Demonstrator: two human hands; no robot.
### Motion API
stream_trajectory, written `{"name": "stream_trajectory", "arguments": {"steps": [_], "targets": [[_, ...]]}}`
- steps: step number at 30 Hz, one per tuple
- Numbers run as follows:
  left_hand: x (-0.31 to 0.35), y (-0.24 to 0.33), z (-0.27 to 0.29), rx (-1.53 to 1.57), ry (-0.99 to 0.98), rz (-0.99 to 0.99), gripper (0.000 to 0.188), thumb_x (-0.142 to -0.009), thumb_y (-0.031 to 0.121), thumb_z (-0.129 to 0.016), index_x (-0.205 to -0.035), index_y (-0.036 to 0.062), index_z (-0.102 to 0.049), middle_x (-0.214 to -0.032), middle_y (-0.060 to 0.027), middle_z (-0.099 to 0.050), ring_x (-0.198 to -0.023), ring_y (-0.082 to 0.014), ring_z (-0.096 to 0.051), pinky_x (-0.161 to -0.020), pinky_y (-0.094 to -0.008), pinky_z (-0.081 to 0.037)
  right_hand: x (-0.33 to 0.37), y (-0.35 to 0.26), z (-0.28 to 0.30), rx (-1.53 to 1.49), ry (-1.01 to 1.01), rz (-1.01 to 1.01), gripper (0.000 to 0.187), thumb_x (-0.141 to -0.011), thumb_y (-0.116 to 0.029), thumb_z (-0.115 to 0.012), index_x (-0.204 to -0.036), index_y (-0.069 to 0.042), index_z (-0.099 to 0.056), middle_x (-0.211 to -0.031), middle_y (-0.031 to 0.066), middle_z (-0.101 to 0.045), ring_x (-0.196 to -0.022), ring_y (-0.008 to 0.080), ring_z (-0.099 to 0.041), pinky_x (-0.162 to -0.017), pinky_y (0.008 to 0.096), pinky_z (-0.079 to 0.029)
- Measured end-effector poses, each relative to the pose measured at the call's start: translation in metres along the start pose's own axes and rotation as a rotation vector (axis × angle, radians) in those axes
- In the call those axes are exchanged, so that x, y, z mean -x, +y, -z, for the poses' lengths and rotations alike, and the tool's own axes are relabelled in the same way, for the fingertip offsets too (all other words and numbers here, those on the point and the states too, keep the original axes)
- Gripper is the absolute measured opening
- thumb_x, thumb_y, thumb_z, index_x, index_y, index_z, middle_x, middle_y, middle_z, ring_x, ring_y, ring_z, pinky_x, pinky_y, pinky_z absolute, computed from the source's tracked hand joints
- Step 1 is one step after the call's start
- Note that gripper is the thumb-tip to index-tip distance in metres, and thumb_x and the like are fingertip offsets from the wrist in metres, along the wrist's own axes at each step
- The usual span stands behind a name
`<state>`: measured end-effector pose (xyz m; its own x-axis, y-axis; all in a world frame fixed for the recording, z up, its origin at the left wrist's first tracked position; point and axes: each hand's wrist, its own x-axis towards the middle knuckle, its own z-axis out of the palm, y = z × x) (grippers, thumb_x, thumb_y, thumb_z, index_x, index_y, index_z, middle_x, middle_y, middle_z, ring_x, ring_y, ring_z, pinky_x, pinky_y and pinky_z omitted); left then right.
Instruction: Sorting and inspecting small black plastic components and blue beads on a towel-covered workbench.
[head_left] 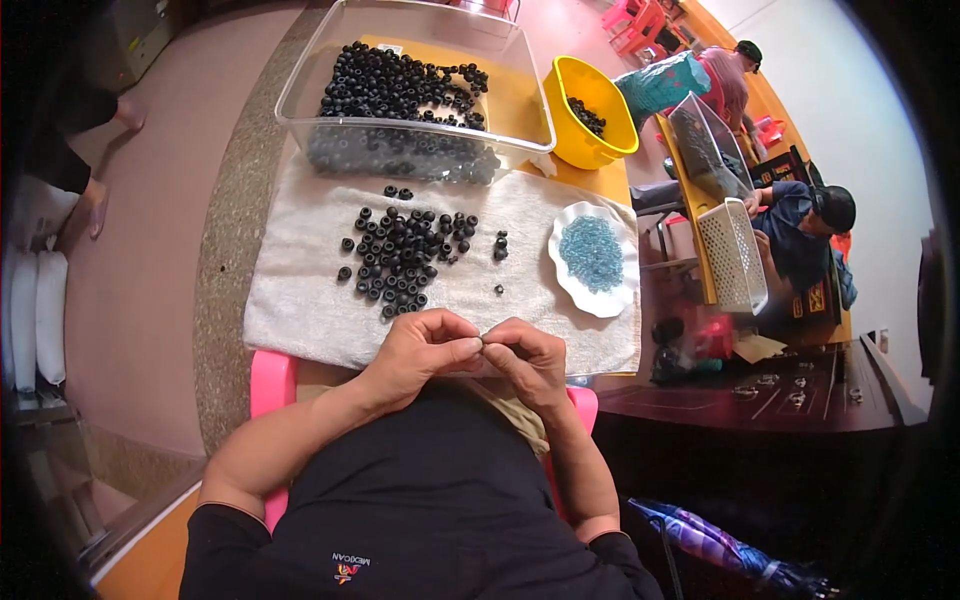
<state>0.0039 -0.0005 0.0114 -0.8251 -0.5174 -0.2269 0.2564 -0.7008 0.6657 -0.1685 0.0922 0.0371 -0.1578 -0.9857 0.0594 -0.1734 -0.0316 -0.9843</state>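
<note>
My left hand (418, 352) and my right hand (532, 364) meet at the front edge of a white towel (310, 315). Thumb and forefinger of each are pinched together at one spot, around something tiny and mostly hidden. Beyond my left hand lies a loose heap of round black pieces with holes (405, 250). A few more black pieces (500, 245) sit apart to its right, with a single small one (499, 290) nearer my fingers. To the right, a white scalloped plate (562, 285) holds many clear blue beads (592, 253).
Behind the towel stands a clear plastic bin (290, 100) with many black pieces. A yellow basin (620, 110) beside it holds more. Two people sit at the right by a table with a white perforated basket (730, 255). A folded umbrella (720, 545) lies at lower right.
</note>
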Motion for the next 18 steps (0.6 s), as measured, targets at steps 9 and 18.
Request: {"name": "stream_trajectory", "arguments": {"steps": [9,18], "targets": [[-0.001,0.0,0.001,0.001,-0.056,-0.002,0.011,-0.09,0.004,-0.066,-0.1,0.0,-0.064,-0.092,-0.0079,-0.069,-0.084,-0.0159,-0.069,-0.079,-0.0298,-0.058,0.001,0.008,0.001,-0.106,0.015,-0.084,0.006,-0.089,0.0,-0.064,-0.093,0.004,-0.068,-0.09,0.0076,-0.066,-0.082,0.0119,-0.061,-0.073,0.0236,-0.048],[-0.001,0.0,0.0,0.064,-0.054,0.02,0.01,-0.09,0.005,-0.066,-0.099,0.0006,-0.064,-0.092,-0.0077,-0.068,-0.083,-0.0154,-0.068,-0.078,-0.0295,-0.058,0.005,0.016,-0.008,-0.113,0.068,-0.013,0.01,-0.088,-0.003,-0.067,-0.096,0.003,-0.068,-0.091,0.01,-0.066,-0.082,0.0141,-0.063,-0.07,0.0267,-0.05]]}}
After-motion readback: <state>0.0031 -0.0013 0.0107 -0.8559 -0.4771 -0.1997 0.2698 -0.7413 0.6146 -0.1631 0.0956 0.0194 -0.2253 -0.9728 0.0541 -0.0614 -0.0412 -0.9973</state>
